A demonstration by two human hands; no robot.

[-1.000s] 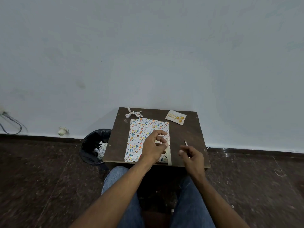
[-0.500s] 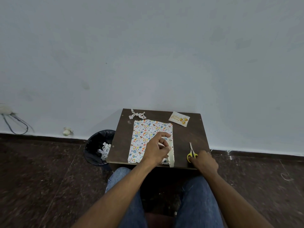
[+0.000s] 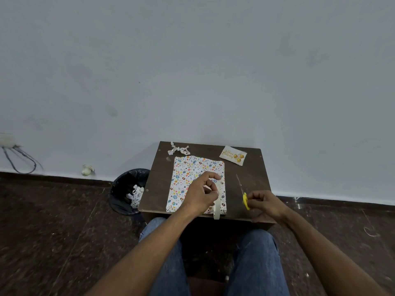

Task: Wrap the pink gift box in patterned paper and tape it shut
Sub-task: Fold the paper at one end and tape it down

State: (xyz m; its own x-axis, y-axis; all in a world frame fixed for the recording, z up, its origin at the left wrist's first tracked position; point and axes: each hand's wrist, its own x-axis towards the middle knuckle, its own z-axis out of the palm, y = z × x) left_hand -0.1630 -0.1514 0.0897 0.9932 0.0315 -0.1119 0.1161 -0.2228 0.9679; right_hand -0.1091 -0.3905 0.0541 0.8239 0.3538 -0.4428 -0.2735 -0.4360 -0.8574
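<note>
- Status: gift box [image 3: 193, 178] is fully covered in patterned paper; no pink shows. It lies flat on the surface [image 3: 254, 178], mid-width, with its near end at the near edge.
- Tape: a beige tape roll [image 3: 217, 207] stands on edge at the box's near-right corner, overhanging the surface's near edge. A strip appears to run from it up along the box's right side.
- L grip: my left hand [image 3: 202, 194] sits on the box's right half, fingers curled, pinching the tape strip against the paper w/ thumb and forefinger.
- R grip: my right hand [image 3: 266, 205] is at the near-right part of the surface, fingers closed round the yellow handle of the scissors [image 3: 243, 194]; blades point toward the far edge.
- Judgement: wrap approx. done; taping in progress. Remaining: cut strip, press down, check ends. Cannot tell if the far end or underside is taped.
- Far-left corner: paper bow [image 3: 179, 148], not yet attached.
- Far-right corner: card [image 3: 233, 155], gold script reads "Happy Birthday", w/ gold balloon graphics.
- No brand legible on tape or scissors.
- Off-surface, left: black bin [image 3: 128, 190] on floor w/ paper offcuts inside.
</note>
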